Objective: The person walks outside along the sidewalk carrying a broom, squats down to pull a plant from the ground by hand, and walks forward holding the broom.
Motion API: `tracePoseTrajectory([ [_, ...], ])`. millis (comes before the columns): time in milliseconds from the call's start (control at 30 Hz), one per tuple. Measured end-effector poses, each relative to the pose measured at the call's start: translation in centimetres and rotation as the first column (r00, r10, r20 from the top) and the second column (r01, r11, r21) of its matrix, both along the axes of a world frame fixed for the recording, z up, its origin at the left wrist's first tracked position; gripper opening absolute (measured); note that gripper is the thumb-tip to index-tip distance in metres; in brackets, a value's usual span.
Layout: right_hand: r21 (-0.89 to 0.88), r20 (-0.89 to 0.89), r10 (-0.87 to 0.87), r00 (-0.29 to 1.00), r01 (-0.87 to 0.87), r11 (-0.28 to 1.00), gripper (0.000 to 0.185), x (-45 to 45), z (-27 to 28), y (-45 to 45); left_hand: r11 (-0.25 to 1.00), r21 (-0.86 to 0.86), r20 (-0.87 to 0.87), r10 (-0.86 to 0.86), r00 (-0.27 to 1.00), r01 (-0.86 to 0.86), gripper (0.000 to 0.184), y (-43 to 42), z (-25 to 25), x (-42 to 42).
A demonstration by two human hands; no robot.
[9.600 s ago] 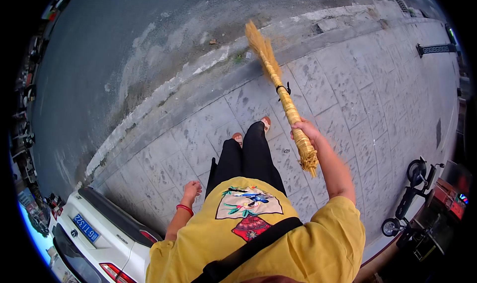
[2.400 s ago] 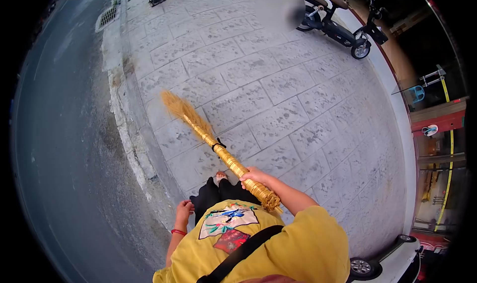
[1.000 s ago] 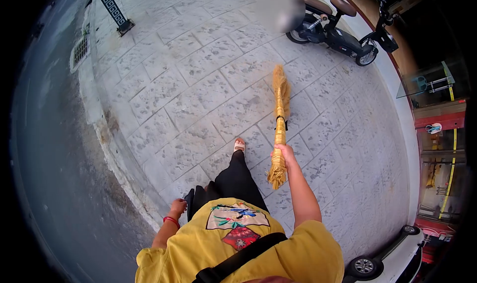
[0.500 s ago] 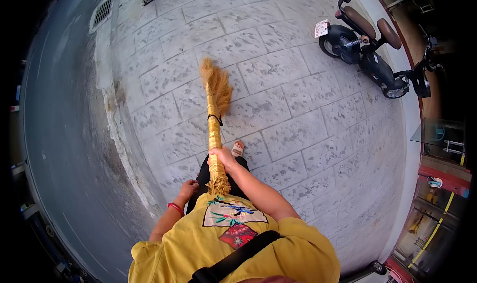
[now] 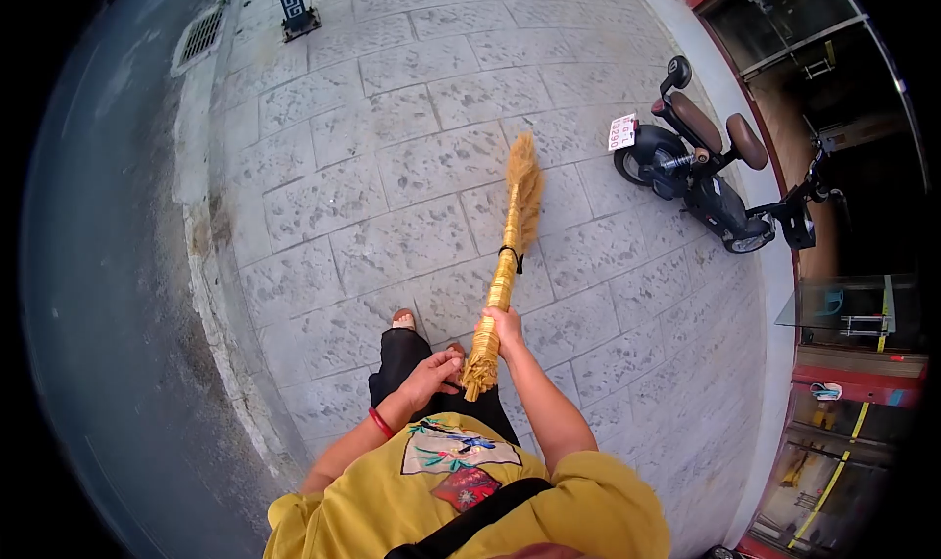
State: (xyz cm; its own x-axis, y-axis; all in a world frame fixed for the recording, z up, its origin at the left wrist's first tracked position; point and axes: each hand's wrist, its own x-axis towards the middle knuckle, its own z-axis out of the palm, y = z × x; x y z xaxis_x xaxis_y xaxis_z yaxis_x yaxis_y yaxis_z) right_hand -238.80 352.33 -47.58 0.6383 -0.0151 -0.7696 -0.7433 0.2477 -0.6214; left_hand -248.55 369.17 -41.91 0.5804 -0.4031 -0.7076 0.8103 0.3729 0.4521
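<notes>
A straw broom (image 5: 501,275) slants up and slightly right in front of my body, its bristles spread over the grey paving. My right hand (image 5: 503,331) is wrapped round its thick bound handle, near the frayed lower end. A black tie circles the broom below the bristles. My left hand (image 5: 432,380), with a red band at the wrist, is in front of my dark trousers, left of the handle's end and apart from it. Its fingers are curled together; whether anything is between them is too small to tell.
A black electric scooter (image 5: 714,203) stands at the right by a shopfront with a glass display case (image 5: 833,461). A kerb (image 5: 218,329) and road run along the left. A patterned post (image 5: 291,5) and a drain grate (image 5: 202,34) are at the upper left.
The broom has swung from left to right since half a second ago, with my right hand still round it. My left hand has risen inward towards the handle's end. The scooter appears lower in view.
</notes>
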Motion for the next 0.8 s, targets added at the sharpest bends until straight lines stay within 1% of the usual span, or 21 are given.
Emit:
tracePoseTrajectory([
  [67, -0.050, -0.039, -0.055, 0.998, 0.053, 0.997, 0.028, 4.5, -3.5, -0.6, 0.997, 0.076, 0.053, -0.002, 0.999, -0.002, 0.029, 2.4, -1.5, 0.0],
  [133, -0.053, -0.154, -0.116, 0.981, 0.109, 0.993, 0.027, 8.3, -6.6, -0.2, 0.976, 0.215, -0.009, 0.024, 1.000, -0.022, 0.025, 5.7, -4.2, -2.0],
  [167, -0.050, -0.186, -0.095, 0.978, 0.087, 0.995, 0.027, 9.1, -7.1, 1.5, 0.954, 0.297, -0.066, 0.062, 0.996, -0.040, 0.023, 7.6, -6.3, -4.0],
  [200, -0.061, -0.179, -0.040, 0.983, 0.030, 0.998, 0.026, 9.9, -7.5, 3.7, 0.924, 0.379, -0.120, 0.101, 0.988, -0.048, 0.020, 9.6, -7.9, -6.1],
  [267, -0.090, -0.139, 0.072, 0.988, -0.086, 0.992, 0.025, 9.1, -7.2, 7.7, 0.860, 0.510, -0.251, 0.151, 0.956, -0.002, 0.020, 13.3, -8.5, -10.0],
  [333, -0.110, -0.097, 0.225, 0.970, -0.235, 0.966, 0.024, 8.2, -6.8, 12.1, 0.809, 0.586, -0.337, 0.192, 0.922, 0.046, 0.019, 16.2, -11.9, -15.5],
  [367, -0.112, -0.091, 0.315, 0.945, -0.324, 0.939, 0.024, 7.8, -6.7, 13.3, 0.784, 0.606, -0.409, 0.160, 0.898, 0.136, 0.019, 17.3, -12.1, -17.5],
  [400, -0.113, -0.102, 0.329, 0.939, -0.340, 0.934, 0.024, 7.9, -6.0, 13.7, 0.756, 0.614, -0.482, 0.134, 0.866, 0.225, 0.019, 18.1, -12.2, -19.0],
  [433, 0.054, -0.131, 0.390, 0.911, -0.387, 0.921, 0.025, 8.3, -4.8, 14.5, 0.762, 0.610, -0.492, 0.150, 0.858, 0.217, 0.019, 18.8, -12.8, -20.1],
  [467, 0.224, -0.149, 0.456, 0.877, -0.420, 0.880, 0.026, 8.8, -3.5, 15.5, 0.753, 0.600, -0.544, 0.137, 0.828, 0.270, 0.019, 19.4, -13.7, -21.3],
  [500, 0.296, -0.131, 0.559, 0.819, -0.505, 0.811, 0.032, 9.8, -1.6, 15.3, 0.743, 0.587, -0.598, 0.129, 0.791, 0.322, 0.019, 19.4, -13.8, -22.5],
  [567, 0.314, -0.206, 0.471, 0.858, -0.398, 0.862, 0.034, 9.9, 0.4, 14.6, 0.698, 0.668, -0.496, 0.158, 0.854, 0.258, 0.018, 18.5, -12.5, -20.6],
  [600, 0.421, -0.182, 0.471, 0.863, -0.365, 0.831, 0.032, 9.7, 0.7, 14.0, 0.732, 0.661, -0.419, 0.179, 0.890, 0.164, 0.017, 17.9, -11.9, -18.9],
  [633, 0.519, -0.160, 0.467, 0.870, -0.328, 0.789, 0.030, 9.3, 1.0, 13.2, 0.714, 0.693, -0.328, 0.194, 0.925, 0.095, 0.016, 16.7, -11.0, -16.5],
  [667, 0.506, -0.152, 0.482, 0.863, -0.350, 0.788, 0.028, 8.3, 0.6, 12.5, 0.844, 0.534, -0.314, 0.252, 0.915, -0.049, 0.018, 15.8, -10.2, -14.0],
  [733, 0.330, -0.148, 0.386, 0.910, -0.323, 0.887, 0.032, 5.3, 2.1, 12.6, 0.883, 0.438, -0.184, 0.269, 0.945, -0.166, 0.025, 12.8, -4.9, -7.3],
  [767, 0.331, -0.157, 0.407, 0.900, -0.341, 0.880, 0.032, 3.9, 2.1, 12.5, 0.916, 0.311, -0.133, 0.305, 0.943, -0.253, 0.028, 11.5, -3.0, -4.8],
  [800, 0.299, -0.156, 0.345, 0.926, -0.289, 0.910, 0.031, 2.4, 1.9, 12.3, 0.939, 0.161, -0.144, 0.327, 0.934, -0.304, 0.033, 10.3, -0.2, -2.5],
])
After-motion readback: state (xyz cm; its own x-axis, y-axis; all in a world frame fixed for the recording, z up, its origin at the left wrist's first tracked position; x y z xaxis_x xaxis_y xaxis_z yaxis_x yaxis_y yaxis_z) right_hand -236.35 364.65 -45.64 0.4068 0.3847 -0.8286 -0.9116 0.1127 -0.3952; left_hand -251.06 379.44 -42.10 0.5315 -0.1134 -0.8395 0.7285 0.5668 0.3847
